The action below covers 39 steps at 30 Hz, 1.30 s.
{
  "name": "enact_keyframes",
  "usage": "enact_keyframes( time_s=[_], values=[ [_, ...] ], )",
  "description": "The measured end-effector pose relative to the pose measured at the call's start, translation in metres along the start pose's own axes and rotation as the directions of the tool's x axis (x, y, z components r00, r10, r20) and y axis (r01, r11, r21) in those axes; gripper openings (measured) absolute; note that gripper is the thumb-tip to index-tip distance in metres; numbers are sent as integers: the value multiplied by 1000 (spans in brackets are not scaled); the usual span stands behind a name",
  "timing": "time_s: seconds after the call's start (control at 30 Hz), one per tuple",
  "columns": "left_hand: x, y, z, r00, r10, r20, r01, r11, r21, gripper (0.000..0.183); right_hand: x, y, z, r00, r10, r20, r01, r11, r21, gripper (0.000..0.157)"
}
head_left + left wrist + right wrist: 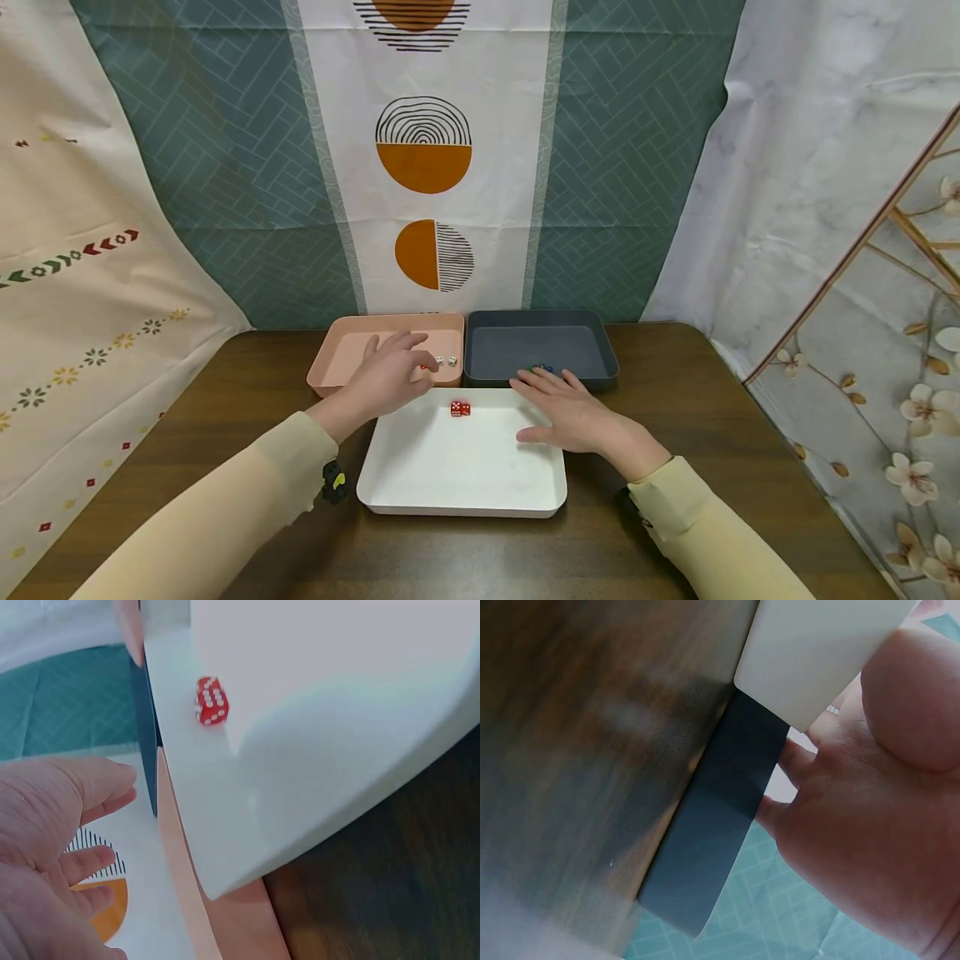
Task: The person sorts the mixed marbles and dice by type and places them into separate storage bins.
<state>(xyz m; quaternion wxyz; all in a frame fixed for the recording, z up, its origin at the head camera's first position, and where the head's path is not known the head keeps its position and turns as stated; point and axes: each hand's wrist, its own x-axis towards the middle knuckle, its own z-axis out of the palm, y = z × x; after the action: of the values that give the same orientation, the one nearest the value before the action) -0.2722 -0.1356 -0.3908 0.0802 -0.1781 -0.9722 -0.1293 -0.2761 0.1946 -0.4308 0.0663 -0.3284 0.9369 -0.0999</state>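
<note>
My left hand (392,371) hovers over the pink tray (348,325), fingers relaxed and apart, nothing between them in the left wrist view. Under its fingertips, inside that tray, lie a small red die (423,367) and white dice (452,361). Two red dice (461,409) sit close together by the far wall of the white tray (465,475). With fingers spread, my right hand (573,412) extends over the white tray's right side. Its fingertips reach the near edge of the dark blue tray (540,333), where small blue and green dice (542,367) show partly behind them.
The pink and dark trays stand side by side behind the white one on a brown wooden table (247,400). A patterned cloth (615,167) hangs right behind the table, with further cloths at both sides.
</note>
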Motion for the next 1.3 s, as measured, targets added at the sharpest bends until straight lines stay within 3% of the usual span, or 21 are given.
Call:
enact_keyframes(
  time_s=[0.77, 1.03, 1.3],
  values=[
    [-10, 26, 13, 994, 77, 80, -80, 996, 33, 21, 0, 0, -1, 1000, -5, 9, 5, 1000, 9, 92],
    [-10, 27, 19, 986, 88, 141, -99, 993, 70, 25, 1, 2, -1, 1000, -4, 11, 4, 1000, 4, 93],
    [-7, 25, 24, 983, 90, 159, -105, 991, 88, 26, 4, 8, 5, 1000, -15, 1, 15, 1000, 12, 93]
  ],
)
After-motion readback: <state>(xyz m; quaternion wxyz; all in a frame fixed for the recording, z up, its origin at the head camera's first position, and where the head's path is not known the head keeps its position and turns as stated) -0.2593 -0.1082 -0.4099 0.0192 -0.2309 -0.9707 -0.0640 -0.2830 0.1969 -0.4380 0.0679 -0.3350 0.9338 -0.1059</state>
